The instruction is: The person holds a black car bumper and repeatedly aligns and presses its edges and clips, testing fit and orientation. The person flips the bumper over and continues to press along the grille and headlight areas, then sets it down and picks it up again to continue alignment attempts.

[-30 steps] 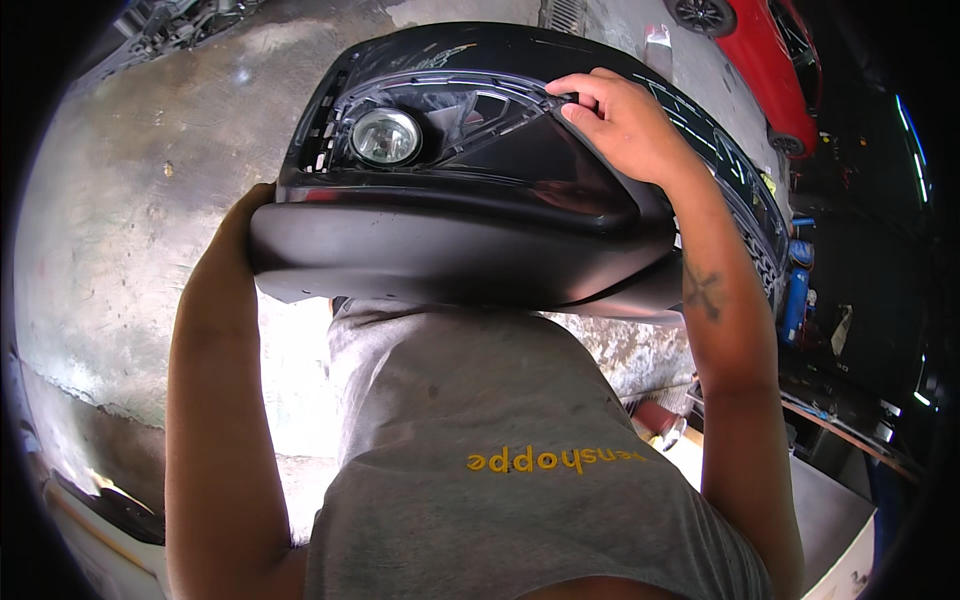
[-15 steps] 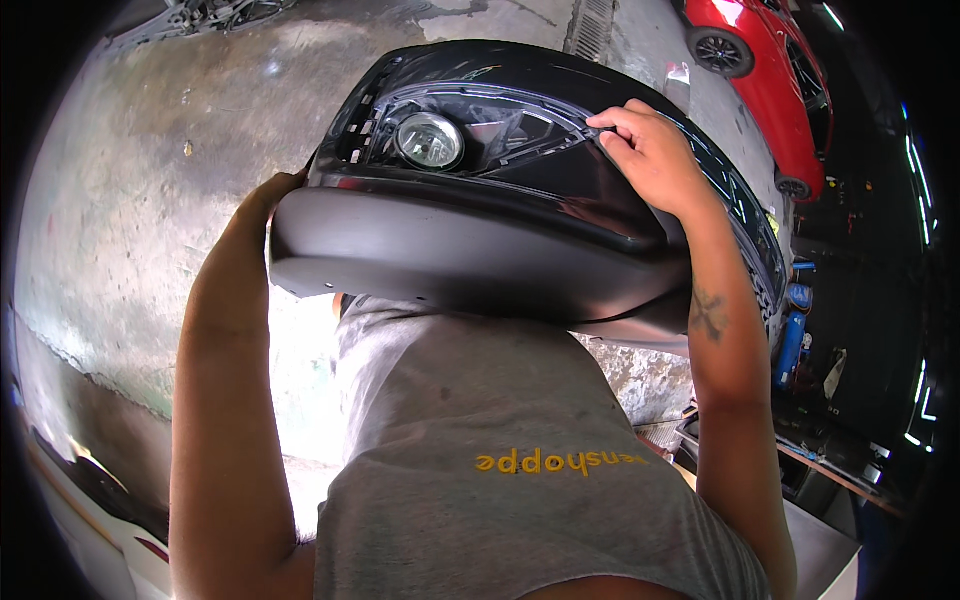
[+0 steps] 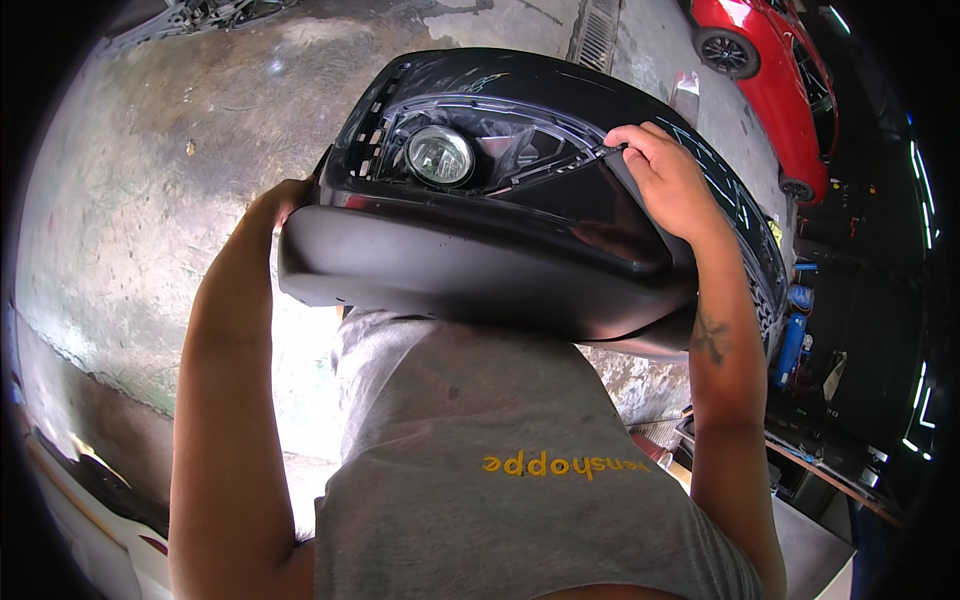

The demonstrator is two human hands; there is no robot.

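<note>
A dark glossy car bumper (image 3: pixel 500 240) with a matt lower part is held across the front of my body. Set in its opening is a round fog lamp (image 3: pixel 440 157), with black plastic ribs beside it. My left hand (image 3: pixel 285 202) grips the bumper's left end, most of its fingers hidden behind the edge. At the right corner of the lamp opening, my right hand (image 3: pixel 655 165) pinches the rim between thumb and fingers. Its fingertips are partly out of sight.
A red car (image 3: pixel 770 90) stands at the far right. Blue cylinders (image 3: pixel 792 350) and a workbench (image 3: pixel 840 475) are to my right. A floor grate (image 3: pixel 597 35) runs through the concrete floor (image 3: pixel 170 230) ahead. Part of a white car (image 3: pixel 110 545) shows at lower left.
The bumper has shifted slightly right and toward me, both hands moving with it. My right hand's thumb and fingers have closed further on the rim of the lamp opening.
</note>
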